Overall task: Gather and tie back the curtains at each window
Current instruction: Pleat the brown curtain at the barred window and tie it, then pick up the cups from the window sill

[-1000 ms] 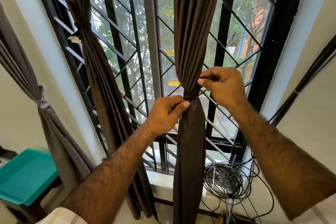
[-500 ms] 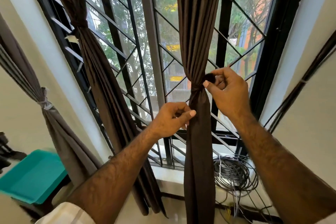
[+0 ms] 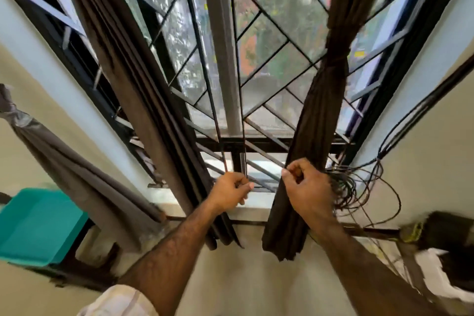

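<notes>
— The window grille [image 3: 256,33] is in front of me, and the right curtain [image 3: 325,100] hangs tied at its middle.
— Your hands?
— My right hand [image 3: 306,187] grasps its lower part; my left hand [image 3: 232,188] is curled beside the left curtain [image 3: 143,100], grip unclear.
— Risk?
— If I pull down, the knot can slip, I think.

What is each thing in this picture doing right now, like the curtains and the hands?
Right brown curtain: gathered, tied at its middle.
Left brown curtain: bunched; no tie shows.
Grey curtain: tied back at far left.
Left hand: fingers curled, beside the left brown curtain; what it holds is unclear.
Right hand: fingers curled, against the right brown curtain.
Cable coil: looped, tangled.
Teal tray: lying open side up.
</notes>
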`<action>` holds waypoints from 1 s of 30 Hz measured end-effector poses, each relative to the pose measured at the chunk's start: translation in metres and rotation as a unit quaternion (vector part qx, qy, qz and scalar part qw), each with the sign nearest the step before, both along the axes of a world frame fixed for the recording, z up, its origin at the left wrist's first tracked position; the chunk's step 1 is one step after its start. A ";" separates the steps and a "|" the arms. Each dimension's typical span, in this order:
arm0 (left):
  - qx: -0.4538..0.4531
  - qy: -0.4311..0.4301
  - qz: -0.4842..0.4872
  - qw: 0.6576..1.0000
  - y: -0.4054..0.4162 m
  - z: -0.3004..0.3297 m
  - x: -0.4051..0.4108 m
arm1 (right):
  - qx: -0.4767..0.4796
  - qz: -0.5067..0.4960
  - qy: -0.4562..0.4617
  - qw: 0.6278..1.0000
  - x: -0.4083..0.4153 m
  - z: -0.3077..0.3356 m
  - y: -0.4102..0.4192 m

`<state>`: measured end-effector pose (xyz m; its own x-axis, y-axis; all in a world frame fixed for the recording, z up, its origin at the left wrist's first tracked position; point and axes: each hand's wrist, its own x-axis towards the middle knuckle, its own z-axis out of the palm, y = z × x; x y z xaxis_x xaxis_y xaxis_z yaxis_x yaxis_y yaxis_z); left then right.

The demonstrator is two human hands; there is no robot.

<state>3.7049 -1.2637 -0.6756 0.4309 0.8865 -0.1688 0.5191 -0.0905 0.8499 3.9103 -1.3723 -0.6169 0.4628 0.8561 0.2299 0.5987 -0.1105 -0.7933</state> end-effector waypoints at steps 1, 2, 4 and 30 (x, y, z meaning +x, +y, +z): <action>-0.011 -0.002 0.000 1.000 0.003 -0.014 -0.008 | -0.031 -0.009 -0.002 0.999 -0.010 -0.012 0.002; -0.019 0.003 -0.001 1.000 0.003 -0.024 -0.016 | -0.060 -0.016 -0.002 0.998 -0.019 -0.024 0.004; -0.025 0.017 -0.006 1.000 0.009 -0.045 -0.036 | -0.106 -0.034 -0.012 0.994 -0.041 -0.050 0.011; -0.087 0.136 0.059 0.985 0.156 -0.332 0.006 | -0.307 -0.147 0.085 0.937 -0.071 -0.373 0.185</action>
<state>3.7107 -1.1074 -1.0080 0.2445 0.8753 -0.4172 0.7277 0.1187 0.6755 3.8389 -1.1877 -0.9899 0.6848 0.6327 -0.3616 0.3421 -0.7172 -0.6071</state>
